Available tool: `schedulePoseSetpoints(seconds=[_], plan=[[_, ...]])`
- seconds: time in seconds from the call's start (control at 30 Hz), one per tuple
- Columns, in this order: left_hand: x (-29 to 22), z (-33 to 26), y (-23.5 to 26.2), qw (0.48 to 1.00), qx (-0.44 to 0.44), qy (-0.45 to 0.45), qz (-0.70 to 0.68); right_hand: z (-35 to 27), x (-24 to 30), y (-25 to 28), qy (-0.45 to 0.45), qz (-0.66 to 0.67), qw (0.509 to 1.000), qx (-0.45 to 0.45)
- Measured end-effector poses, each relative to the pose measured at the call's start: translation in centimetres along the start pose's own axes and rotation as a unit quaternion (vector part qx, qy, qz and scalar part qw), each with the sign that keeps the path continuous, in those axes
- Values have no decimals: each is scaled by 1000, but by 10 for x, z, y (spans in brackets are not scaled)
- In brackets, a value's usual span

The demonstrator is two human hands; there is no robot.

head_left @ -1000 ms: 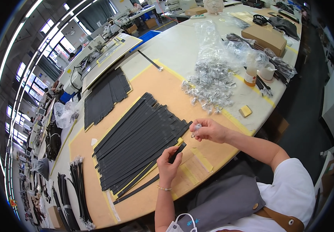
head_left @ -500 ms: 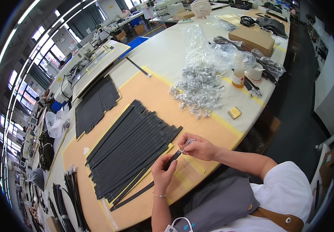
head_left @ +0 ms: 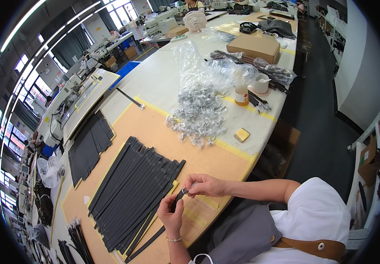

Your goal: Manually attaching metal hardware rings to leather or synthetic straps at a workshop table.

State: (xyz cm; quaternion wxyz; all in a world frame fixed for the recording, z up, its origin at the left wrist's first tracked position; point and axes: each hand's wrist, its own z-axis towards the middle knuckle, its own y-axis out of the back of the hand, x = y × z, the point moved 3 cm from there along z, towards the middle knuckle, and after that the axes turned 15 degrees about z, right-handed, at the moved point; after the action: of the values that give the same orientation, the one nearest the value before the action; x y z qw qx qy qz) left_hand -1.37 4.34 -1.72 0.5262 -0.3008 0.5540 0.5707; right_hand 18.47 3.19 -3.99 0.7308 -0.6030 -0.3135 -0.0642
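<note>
My left hand [head_left: 171,215] is closed round a flat black strap [head_left: 179,195] close to its end, while the strap's tail runs down to the left over the table edge of the pile. At that end my right hand [head_left: 205,185] pinches a small silver metal clasp [head_left: 185,191], its ring touching the strap tip. The rest of the clasp is hidden by the fingers. Left of my hands, a wide pile of black straps [head_left: 130,193] lies side by side on the tan board. Beyond it, a heap of plastic-wrapped metal clasps [head_left: 198,114] spreads over the table.
A second stack of black straps [head_left: 91,147] lies farther left. Right of the clasps are a yellow sponge block [head_left: 242,134], a bottle of amber liquid [head_left: 241,95] and a white tub [head_left: 260,83]. A cardboard box [head_left: 253,47] stands at the back. Bundled straps [head_left: 79,242] lie lower left.
The whole view has shifted, so the table sits farther left. My hands stay together at the strap end; the right fingers now cover more of the clasp.
</note>
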Motion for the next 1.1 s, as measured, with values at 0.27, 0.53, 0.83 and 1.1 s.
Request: schedulePoseSetpoints(seconds=[0.27,0.53,0.83,1.1], plan=[[-2,-1,0,1000,-3,-15,5,-4,5,4,36,-41,998,-3],[-6,0,0,1000,9,-8,4,1,5,6,4,-1,1000,29],[-4,0,0,1000,27,2,1,13,11,13,-100,35,994,27],[-6,0,2,1000,15,-10,-21,22,9,8,-215,136,967,22]])
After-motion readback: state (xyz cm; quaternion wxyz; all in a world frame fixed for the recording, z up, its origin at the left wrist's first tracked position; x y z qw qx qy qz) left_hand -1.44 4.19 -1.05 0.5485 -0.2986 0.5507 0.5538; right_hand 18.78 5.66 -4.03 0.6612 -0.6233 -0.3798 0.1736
